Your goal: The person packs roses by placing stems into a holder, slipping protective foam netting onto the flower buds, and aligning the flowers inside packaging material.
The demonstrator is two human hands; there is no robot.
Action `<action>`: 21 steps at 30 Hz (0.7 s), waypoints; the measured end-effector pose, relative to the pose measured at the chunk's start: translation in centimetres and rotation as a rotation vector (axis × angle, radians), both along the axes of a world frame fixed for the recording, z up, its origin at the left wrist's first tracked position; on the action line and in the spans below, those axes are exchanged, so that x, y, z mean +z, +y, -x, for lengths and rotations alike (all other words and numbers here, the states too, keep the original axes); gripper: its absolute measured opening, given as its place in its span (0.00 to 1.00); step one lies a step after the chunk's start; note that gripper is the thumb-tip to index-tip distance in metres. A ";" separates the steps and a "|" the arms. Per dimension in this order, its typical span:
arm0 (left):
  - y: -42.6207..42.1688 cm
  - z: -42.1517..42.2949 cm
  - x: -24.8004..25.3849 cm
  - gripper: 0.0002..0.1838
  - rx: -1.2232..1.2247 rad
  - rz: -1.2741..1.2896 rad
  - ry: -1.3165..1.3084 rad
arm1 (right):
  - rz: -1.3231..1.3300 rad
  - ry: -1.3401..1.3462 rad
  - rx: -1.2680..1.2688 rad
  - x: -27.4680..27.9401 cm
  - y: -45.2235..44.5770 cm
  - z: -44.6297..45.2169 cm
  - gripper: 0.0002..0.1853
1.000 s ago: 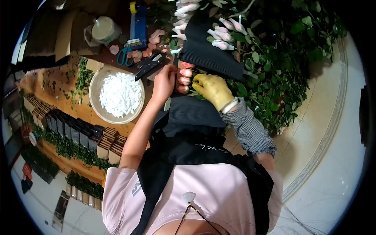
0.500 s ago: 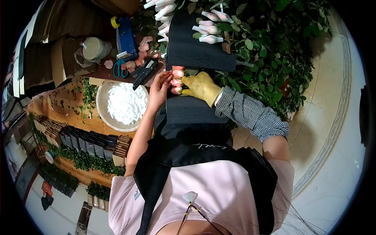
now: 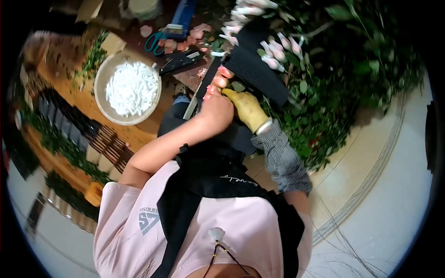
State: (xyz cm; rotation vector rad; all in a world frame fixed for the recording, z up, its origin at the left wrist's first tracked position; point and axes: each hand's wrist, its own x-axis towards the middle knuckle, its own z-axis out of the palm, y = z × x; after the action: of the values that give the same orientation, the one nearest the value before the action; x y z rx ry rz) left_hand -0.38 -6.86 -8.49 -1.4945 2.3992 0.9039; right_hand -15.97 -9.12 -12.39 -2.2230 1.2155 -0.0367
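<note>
Pink-orange roses (image 3: 220, 82) lie in a row along the edge of a black corrugated sheet (image 3: 259, 76). My bare left hand (image 3: 216, 112) is closed over the lower end of that row, its fingers curled at the rose heads. Wearing a yellow glove, my right hand (image 3: 249, 109) grips the roses from the other side, thumb against the blooms; its remaining fingers and the stems are mostly hidden. Beyond the sheet are pale rose heads in white net sleeves (image 3: 273, 54), and more netted heads (image 3: 238, 23) stand at the top.
At left stands a round bowl (image 3: 98, 92) of white tubes. Teal-handled scissors (image 3: 154, 44), a black stapler-like tool (image 3: 183, 60), a blue box (image 3: 181, 21) and loose petals (image 3: 199, 31) lie on the bench. Leafy stems (image 3: 315, 102) fill the right side.
My left hand has moved right, from beside the rose heads to over their lower end. My right hand stays at the roses. The view has turned, and the black sheet now looks tilted.
</note>
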 end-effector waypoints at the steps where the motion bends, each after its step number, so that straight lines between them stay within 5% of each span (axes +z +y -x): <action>1: 1.0 1.6 -0.9 0.18 0.102 0.005 -0.042 | -0.073 -0.099 -0.120 0.1 -0.1 0.4 0.13; 4: 1.0 2.8 -0.5 0.21 0.208 -0.089 -0.086 | -0.158 0.070 -0.518 2.8 -1.2 -1.5 0.14; 10: 1.3 3.1 -1.6 0.22 0.232 -0.061 -0.127 | -0.101 0.179 -0.171 0.5 -2.1 -2.2 0.18; 12: 1.8 3.3 -2.4 0.22 0.209 0.251 -0.091 | -0.107 -0.102 -0.225 0.3 -1.4 -1.5 0.17; 16: 1.6 4.1 -1.9 0.25 0.237 0.098 -0.142 | -0.256 -0.040 -0.319 2.1 -1.6 -2.6 0.19; 21: 1.6 2.8 -1.5 0.27 0.226 0.090 0.036 | -0.306 -0.275 -0.380 1.7 -1.2 -2.4 0.22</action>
State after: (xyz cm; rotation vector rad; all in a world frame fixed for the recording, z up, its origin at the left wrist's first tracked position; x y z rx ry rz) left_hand -3.23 -5.21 -10.01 -1.8265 2.3590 0.8828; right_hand -13.57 -10.31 -10.69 -1.6437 1.3657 -0.2788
